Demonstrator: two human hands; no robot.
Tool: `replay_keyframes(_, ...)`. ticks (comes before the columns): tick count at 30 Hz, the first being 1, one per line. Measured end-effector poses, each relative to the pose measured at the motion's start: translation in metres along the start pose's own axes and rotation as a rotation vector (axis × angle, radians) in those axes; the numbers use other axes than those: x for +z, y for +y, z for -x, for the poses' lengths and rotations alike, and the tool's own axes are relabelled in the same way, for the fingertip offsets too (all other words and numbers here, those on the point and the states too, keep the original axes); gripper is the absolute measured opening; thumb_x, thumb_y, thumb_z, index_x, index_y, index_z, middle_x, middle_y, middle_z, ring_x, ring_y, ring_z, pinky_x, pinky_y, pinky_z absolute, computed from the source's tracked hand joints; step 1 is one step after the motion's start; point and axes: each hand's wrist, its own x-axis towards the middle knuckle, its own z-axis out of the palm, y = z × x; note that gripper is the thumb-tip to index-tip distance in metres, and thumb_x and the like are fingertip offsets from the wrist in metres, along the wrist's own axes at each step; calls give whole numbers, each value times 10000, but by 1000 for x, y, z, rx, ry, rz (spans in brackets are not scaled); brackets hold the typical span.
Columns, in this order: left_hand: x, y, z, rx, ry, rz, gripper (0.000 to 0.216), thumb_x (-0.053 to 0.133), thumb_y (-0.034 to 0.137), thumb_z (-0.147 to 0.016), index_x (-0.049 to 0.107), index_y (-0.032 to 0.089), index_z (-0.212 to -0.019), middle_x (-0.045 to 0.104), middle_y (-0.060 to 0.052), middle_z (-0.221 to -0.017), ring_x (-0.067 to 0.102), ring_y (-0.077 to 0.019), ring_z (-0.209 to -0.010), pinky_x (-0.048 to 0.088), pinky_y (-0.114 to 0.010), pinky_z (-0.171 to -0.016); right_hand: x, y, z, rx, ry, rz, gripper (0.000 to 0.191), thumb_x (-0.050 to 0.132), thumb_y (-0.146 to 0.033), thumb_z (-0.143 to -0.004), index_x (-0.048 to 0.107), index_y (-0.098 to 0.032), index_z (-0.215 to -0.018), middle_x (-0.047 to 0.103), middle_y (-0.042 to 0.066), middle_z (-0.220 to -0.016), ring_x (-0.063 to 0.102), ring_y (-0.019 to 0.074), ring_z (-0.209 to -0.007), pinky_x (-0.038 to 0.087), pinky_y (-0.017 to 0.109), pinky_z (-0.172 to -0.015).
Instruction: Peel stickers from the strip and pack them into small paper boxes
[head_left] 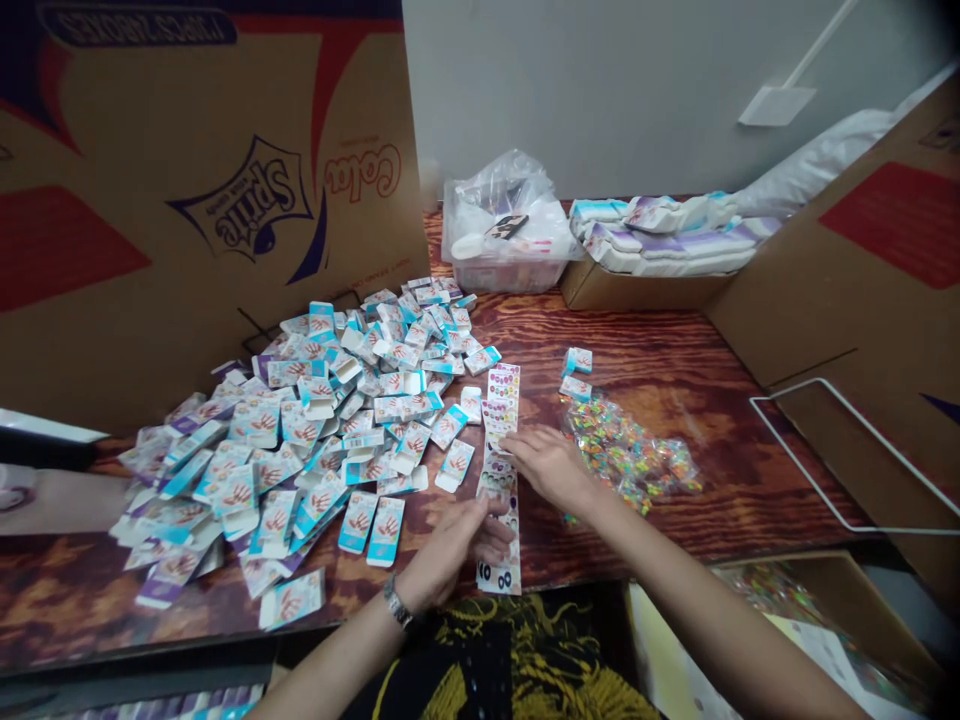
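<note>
Left hand (450, 555) and right hand (551, 468) rest on a printed sticker strip (501, 400), fingers open. A heap of flat blue-and-white cartons (300, 430) lies beside them on the wooden bench (675, 380).

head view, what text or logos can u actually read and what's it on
"Sprite" on the cardboard carton, upside down
"Cola" beside it, also upside down
dark band along the carton's top: too blurred to read
hand-print cards: print too small to read
paper strip: marks at its near end look like 0s, too small to be sure
</note>
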Motion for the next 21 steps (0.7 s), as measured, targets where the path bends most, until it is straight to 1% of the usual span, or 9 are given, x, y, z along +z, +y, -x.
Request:
replay_keyframes(1, 4, 2, -2, -82, -43, 227, 585, 337, 623, -866, 583, 128, -1058, 658, -110, -857, 629, -205, -758, 488, -313, -671, -14, -10, 6, -48, -14, -51, 227, 465, -210, -931, 613, -223, -1102, 667, 72, -1005, 603, 207, -916, 451, 363, -836)
replay_keyframes(3, 9, 6, -7, -150, -72, 549, 555, 370, 590, -870, 535, 123, -1121, 651, -123, -930, 636, -204, -790, 495, -325, -699, -40, -31, 19, -162, -75, -183, 210, 461, -212, -930, 625, -220, -1062, 676, 48, -876, 611, 176, -792, 470, 293, -704)
replay_keyframes(6, 9, 14, -15, -126, -6, 703, 443, 501, 442, -852, 507, 123, -1160, 650, -113, -932, 642, -203, -790, 496, -343, -746, -63, -56, 37, -293, -170, -352, 205, 455, -236, -939, 646, -237, -1013, 668, 21, -776, 606, 152, -702, 462, 265, -634)
replay_keyframes(9, 4, 19, -13, -58, 48, 601, 430, 560, 390, -826, 501, 166, -1189, 652, -88, -935, 641, -213, -826, 491, -362, -783, -69, -60, 41, -291, -184, -508, 239, 433, -232, -950, 622, -250, -1096, 677, 18, -828, 623, 144, -738, 480, 257, -653)
replay_keyframes(11, 1, 20, -6, 64, 51, 386, 403, 506, 455, -853, 563, 164, -1125, 647, -93, -965, 616, -229, -924, 476, -362, -830, -65, -51, 35, -173, -88, -519, 262, 418, -227, -954, 601, -245, -1141, 678, 29, -907, 632, 152, -787, 492, 272, -688)
replay_keyframes(13, -1, 20, 3, 201, 13, 112, 417, 471, 498, -860, 611, 154, -1049, 641, -95, -989, 573, -242, -1008, 450, -356, -880, -57, -40, 25, -40, 25, -462, 261, 421, -244, -951, 609, -239, -1132, 678, 38, -936, 635, 171, -796, 498, 294, -692)
replay_keyframes(16, -1, 19, 12, 298, -65, -199, 359, 604, 436, -793, 616, 156, -1017, 644, -75, -960, 559, -243, -974, 429, -360, -901, -44, -32, 9, 34, 131, -382, 258, 428, -273, -947, 624, -234, -1109, 677, 46, -916, 632, 185, -779, 504, 309, -676)
replay_keyframes(18, 1, 16, 12, 265, -58, -185, 319, 625, 389, -784, 608, 150, -994, 642, -67, -931, 571, -221, -892, 445, -358, -859, -38, -35, 6, 30, 216, -329, 270, 416, -259, -953, 617, -221, -1130, 665, 63, -929, 624, 186, -801, 507, 312, -692)
replay_keyframes(21, 4, 12, 8, 144, -4, 186, 260, 616, 320, -785, 580, 153, -981, 628, -61, -955, 581, -187, -839, 470, -329, -785, -32, -50, 13, -97, 327, -206, 287, 406, -198, -952, 608, -206, -1156, 654, 88, -922, 607, 197, -834, 499, 327, -719)
